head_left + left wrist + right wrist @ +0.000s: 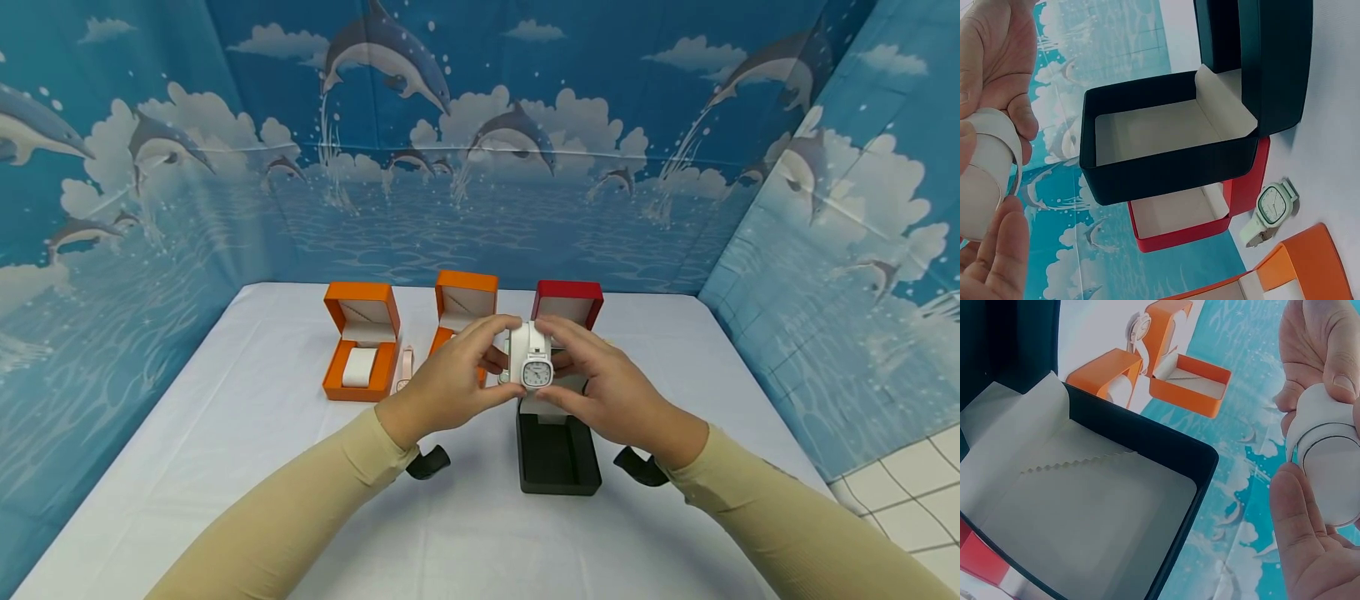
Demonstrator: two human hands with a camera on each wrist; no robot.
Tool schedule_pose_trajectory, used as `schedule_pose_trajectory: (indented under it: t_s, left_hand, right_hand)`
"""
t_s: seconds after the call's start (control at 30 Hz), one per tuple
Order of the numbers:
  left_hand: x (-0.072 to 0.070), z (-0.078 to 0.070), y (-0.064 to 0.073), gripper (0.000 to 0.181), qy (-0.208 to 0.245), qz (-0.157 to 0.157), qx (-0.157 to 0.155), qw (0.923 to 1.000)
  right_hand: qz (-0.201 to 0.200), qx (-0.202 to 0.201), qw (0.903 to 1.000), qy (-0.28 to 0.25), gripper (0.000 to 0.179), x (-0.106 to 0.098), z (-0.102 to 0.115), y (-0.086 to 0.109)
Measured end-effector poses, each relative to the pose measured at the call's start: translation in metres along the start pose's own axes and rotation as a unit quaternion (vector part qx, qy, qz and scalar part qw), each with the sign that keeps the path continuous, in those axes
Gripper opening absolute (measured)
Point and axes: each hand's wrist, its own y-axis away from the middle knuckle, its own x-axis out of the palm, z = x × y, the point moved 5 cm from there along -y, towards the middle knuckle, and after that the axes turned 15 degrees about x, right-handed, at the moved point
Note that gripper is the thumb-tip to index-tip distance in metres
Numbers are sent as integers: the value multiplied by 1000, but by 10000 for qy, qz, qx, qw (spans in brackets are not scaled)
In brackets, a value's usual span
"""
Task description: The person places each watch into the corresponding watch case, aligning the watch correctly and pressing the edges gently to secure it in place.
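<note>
Both hands hold a white watch cushion up above the table. A watch with a white strap and a squarish white-rimmed dial is around it, dial facing me. My left hand grips the cushion's left side, fingers at the top and thumb below. From the right, my right hand pinches the watch side in the same way. The cushion's round white end shows between the fingers in the right wrist view. Below the hands stands a black watch box, lid raised, its inside holding no cushion.
An orange box with a white cushion stands open at the left, another orange box behind my left hand. A red box is behind my right. A pink-strapped watch lies between the orange boxes; a pale green watch lies near the red box.
</note>
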Motion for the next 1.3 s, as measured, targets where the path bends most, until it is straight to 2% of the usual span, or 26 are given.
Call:
schedule_pose_trajectory:
  t_s: [0.27, 1.3]
  left_hand:
    - [0, 0, 0, 75, 113, 17, 8, 9999]
    - [1, 0, 0, 76, 100, 49, -20, 9999]
  right_hand:
    - [99, 21, 9999, -80, 86, 1, -1, -1]
    - [273, 244, 9988, -334, 83, 3, -2, -5]
